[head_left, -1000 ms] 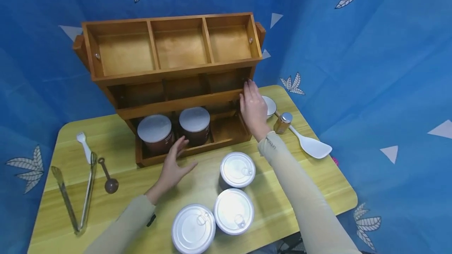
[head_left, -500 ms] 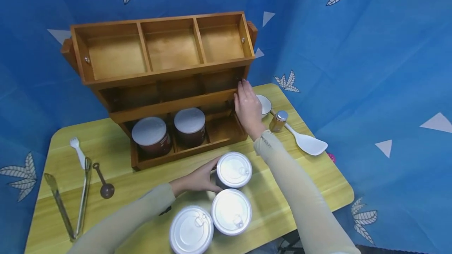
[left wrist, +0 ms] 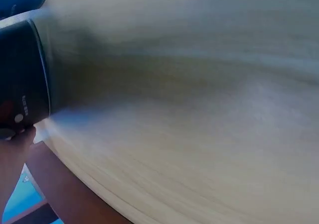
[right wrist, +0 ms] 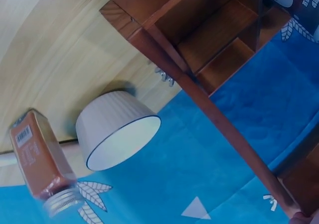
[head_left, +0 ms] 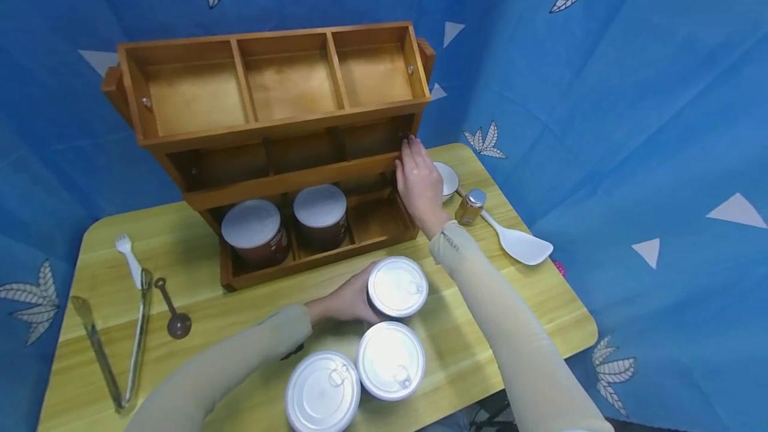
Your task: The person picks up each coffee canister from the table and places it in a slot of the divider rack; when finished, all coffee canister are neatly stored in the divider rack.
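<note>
Gripping can [head_left: 397, 287], left fingers [head_left: 360, 285] wrapping side

The head view is bright and evenly lit, with soft short shadows under the cans [head_left: 397, 287] on the table [head_left: 540, 312]. Their metal lids show white glare. Straight lines bend near the edges of this view. The left wrist view is strongly blurred, and the table surface there is smeared. The right wrist view is sharp, with a dark shadow under the white bowl [right wrist: 117, 129].

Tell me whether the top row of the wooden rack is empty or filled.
Empty. All three top compartments of the wooden rack show bare wood in the head view; only the bottom row holds two cans.
</note>
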Motion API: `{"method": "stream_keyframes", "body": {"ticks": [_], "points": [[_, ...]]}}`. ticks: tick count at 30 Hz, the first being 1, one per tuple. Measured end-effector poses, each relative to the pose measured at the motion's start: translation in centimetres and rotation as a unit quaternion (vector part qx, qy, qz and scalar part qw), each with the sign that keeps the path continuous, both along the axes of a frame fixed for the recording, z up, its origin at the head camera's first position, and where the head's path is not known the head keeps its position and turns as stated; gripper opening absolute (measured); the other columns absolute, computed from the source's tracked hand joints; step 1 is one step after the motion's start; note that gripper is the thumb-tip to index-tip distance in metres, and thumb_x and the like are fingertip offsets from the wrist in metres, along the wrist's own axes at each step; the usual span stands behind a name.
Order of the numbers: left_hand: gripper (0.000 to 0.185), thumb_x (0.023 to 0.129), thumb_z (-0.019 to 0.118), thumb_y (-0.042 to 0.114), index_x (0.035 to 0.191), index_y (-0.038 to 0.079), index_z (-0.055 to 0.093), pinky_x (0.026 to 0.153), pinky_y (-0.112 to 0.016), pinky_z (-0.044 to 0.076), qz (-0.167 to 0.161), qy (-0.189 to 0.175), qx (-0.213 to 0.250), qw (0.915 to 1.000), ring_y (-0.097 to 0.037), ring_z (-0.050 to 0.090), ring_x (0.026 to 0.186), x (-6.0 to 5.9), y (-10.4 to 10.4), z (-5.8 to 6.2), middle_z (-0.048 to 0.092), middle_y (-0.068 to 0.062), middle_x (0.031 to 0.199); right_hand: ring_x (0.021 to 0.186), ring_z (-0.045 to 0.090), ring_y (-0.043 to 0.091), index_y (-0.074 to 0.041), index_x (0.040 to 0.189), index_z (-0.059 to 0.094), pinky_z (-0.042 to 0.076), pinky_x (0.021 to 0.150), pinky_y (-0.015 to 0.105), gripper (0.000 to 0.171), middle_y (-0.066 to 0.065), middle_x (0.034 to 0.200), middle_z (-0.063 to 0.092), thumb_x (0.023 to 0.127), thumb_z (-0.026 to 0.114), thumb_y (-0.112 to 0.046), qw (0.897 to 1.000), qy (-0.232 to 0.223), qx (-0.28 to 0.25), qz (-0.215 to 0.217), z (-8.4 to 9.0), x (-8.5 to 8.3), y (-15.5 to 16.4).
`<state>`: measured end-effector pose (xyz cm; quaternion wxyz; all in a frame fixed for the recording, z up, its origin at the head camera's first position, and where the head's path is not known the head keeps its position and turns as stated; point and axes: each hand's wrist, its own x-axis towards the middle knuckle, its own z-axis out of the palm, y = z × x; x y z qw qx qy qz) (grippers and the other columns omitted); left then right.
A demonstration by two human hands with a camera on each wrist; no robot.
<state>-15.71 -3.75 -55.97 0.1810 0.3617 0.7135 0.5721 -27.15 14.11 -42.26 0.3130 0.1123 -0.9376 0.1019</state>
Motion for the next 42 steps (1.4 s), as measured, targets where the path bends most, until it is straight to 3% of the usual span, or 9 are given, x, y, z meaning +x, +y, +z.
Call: {"method": "stream_keyframes", "body": {"ticks": [4, 7, 11, 16, 20, 25, 30, 36, 42], "points": [[0.113, 0.059, 0.093, 0.008, 0.152, 0.015, 0.029, 0.121, -0.047, 0.032, 0.074, -0.002, 0.034, 0.9967, -0.029, 0.047, 0.137, -0.6, 0.5, 2.2, 0.049, -0.01, 0.146, 0.133, 0.054, 0.03, 0.002, 0.136, 0.055, 0.05, 0.106, 0.039, 0.041, 0.018, 0.143, 0.056, 0.101, 0.052, -0.019, 1.0, -0.009, 0.006, 0.01, 0.2, 0.0, 0.4], [0.112, 0.058, 0.093, 0.007, 0.15, 0.012, 0.029, 0.121, -0.046, 0.033, 0.15, 0.011, 0.033, 0.9881, -0.03, 0.046, 0.137, -1.7, 1.2, 4.3, 0.048, -0.012, 0.145, 0.133, 0.054, 0.028, 0.0, 0.136, 0.056, 0.051, 0.106, 0.038, 0.039, 0.016, 0.143, 0.056, 0.102, 0.05, -0.018, 1.0, -0.012, 0.015, 0.008, 0.4, 0.0, 0.9], [0.109, 0.06, 0.093, 0.014, 0.149, 0.006, 0.029, 0.118, -0.049, 0.036, 0.251, 0.02, -0.014, 0.9678, -0.032, 0.047, 0.134, -3.4, 2.1, 6.0, 0.046, -0.016, 0.144, 0.133, 0.054, 0.028, 0.0, 0.136, 0.056, 0.051, 0.106, 0.038, 0.038, 0.016, 0.143, 0.055, 0.102, 0.049, -0.016, 1.0, -0.023, 0.014, 0.013, 0.8, 0.1, 1.3], [0.11, 0.063, 0.092, 0.023, 0.15, 0.004, 0.027, 0.112, -0.051, 0.041, 0.33, 0.003, -0.09, 0.9398, -0.035, 0.048, 0.133, -5.0, 3.0, 6.1, 0.045, -0.018, 0.145, 0.134, 0.053, 0.029, 0.001, 0.138, 0.054, 0.051, 0.105, 0.039, 0.04, 0.017, 0.145, 0.053, 0.103, 0.047, -0.016, 0.998, -0.057, 0.015, 0.014, 1.1, 0.2, 1.1], [0.112, 0.064, 0.091, 0.027, 0.15, 0.003, 0.025, 0.111, -0.053, 0.042, 0.36, -0.016, -0.099, 0.9276, -0.038, 0.046, 0.134, -5.9, 3.8, 5.7, 0.042, -0.021, 0.146, 0.136, 0.051, 0.028, 0.0, 0.138, 0.054, 0.05, 0.107, 0.038, 0.039, 0.016, 0.146, 0.053, 0.103, 0.046, -0.016, 0.997, -0.069, 0.014, 0.001, 1.0, 0.2, 0.8], [0.112, 0.065, 0.09, 0.027, 0.15, 0.002, 0.024, 0.114, -0.051, 0.04, 0.406, -0.035, -0.082, 0.9096, -0.039, 0.044, 0.135, -7.3, 4.8, 5.4, 0.039, -0.023, 0.148, 0.133, 0.054, 0.029, 0.0, 0.135, 0.057, 0.05, 0.106, 0.038, 0.038, 0.016, 0.143, 0.056, 0.103, 0.048, -0.016, 0.999, -0.042, 0.013, -0.002, 0.8, 0.2, 0.4], [0.11, 0.067, 0.089, 0.034, 0.15, 0.001, 0.025, 0.114, -0.048, 0.041, 0.44, -0.037, -0.11, 0.8904, -0.039, 0.045, 0.133, -9.2, 5.8, 5.5, 0.039, -0.023, 0.147, 0.132, 0.055, 0.029, 0.001, 0.134, 0.058, 0.052, 0.103, 0.038, 0.037, 0.017, 0.141, 0.057, 0.103, 0.048, -0.016, 1.0, -0.022, 0.02, -0.004, 0.6, 0.1, 0.5], [0.107, 0.068, 0.089, 0.033, 0.147, -0.004, 0.027, 0.115, -0.044, 0.039, 0.441, -0.027, -0.123, 0.8885, -0.038, 0.046, 0.134, -10.8, 6.1, 5.5, 0.042, -0.025, 0.146, 0.132, 0.055, 0.029, 0.002, 0.134, 0.058, 0.051, 0.104, 0.039, 0.036, 0.018, 0.142, 0.056, 0.102, 0.048, -0.015, 1.0, -0.015, 0.009, 0.0, 0.8, 0.2, 0.6], [0.108, 0.069, 0.088, 0.029, 0.15, -0.002, 0.024, 0.118, -0.044, 0.037, 0.433, -0.027, -0.134, 0.8911, -0.037, 0.042, 0.139, -10.9, 5.9, 4.3, 0.039, -0.022, 0.151, 0.133, 0.054, 0.029, 0.001, 0.135, 0.057, 0.05, 0.106, 0.038, 0.037, 0.017, 0.142, 0.056, 0.103, 0.047, -0.015, 1.0, -0.023, 0.012, 0.002, 0.8, 0.4, 0.4]]}}
